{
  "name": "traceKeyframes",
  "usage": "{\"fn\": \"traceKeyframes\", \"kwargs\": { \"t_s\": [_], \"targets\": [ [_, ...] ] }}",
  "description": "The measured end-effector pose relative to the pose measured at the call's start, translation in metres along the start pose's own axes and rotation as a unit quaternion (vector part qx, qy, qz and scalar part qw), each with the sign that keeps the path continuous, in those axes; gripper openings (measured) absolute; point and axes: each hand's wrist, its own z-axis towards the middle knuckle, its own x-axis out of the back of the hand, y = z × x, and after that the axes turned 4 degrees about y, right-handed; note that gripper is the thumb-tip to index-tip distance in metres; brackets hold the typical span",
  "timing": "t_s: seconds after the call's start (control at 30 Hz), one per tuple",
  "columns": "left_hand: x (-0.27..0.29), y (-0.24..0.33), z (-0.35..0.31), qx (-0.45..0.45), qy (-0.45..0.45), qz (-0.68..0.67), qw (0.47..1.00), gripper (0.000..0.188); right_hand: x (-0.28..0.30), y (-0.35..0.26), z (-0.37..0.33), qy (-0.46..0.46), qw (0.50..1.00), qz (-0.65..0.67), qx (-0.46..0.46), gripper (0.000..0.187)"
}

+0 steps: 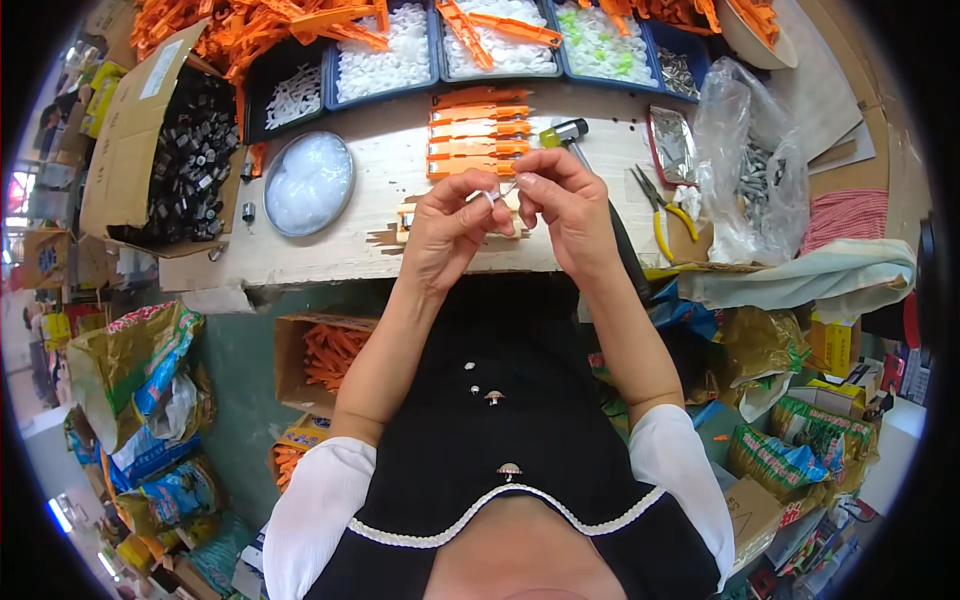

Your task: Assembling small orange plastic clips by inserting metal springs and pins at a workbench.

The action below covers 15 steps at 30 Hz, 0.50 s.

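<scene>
Both my hands are raised together over the table's front edge. My left hand (452, 222) pinches a small white plastic piece (491, 198) between thumb and fingertips. Close beside it, my right hand (566, 205) is closed in a pinch on a thin, pin-like bit that looks metallic; it is too small to name. Partly hidden below the hands lies a pale wooden block (404, 222). Just beyond them, several orange plastic tool bodies (478, 143) lie side by side in a column. A hammer (566, 132) with a black and yellow-green head rests right of these.
Blue bins of white pieces (385, 55) line the back, with orange parts (260, 30) heaped above. A round dish (310, 183) and a carton of dark small parts (185, 150) stand left. Yellow-handled pliers (662, 215) and a clear bag of metal parts (750, 170) lie right.
</scene>
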Motion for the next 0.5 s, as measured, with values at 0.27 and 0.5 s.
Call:
{"fn": "traceKeyframes", "kwargs": {
  "t_s": [0.27,0.5],
  "targets": [
    [0.013,0.005,-0.011,-0.049,-0.004,0.000,0.999,0.015,-0.025,0.007,0.000,-0.011,0.998,0.028,-0.063,0.012],
    [0.019,0.008,-0.010,-0.069,-0.009,-0.001,0.998,0.014,-0.028,0.011,0.007,-0.014,0.998,0.010,-0.066,0.011]
  ]
}}
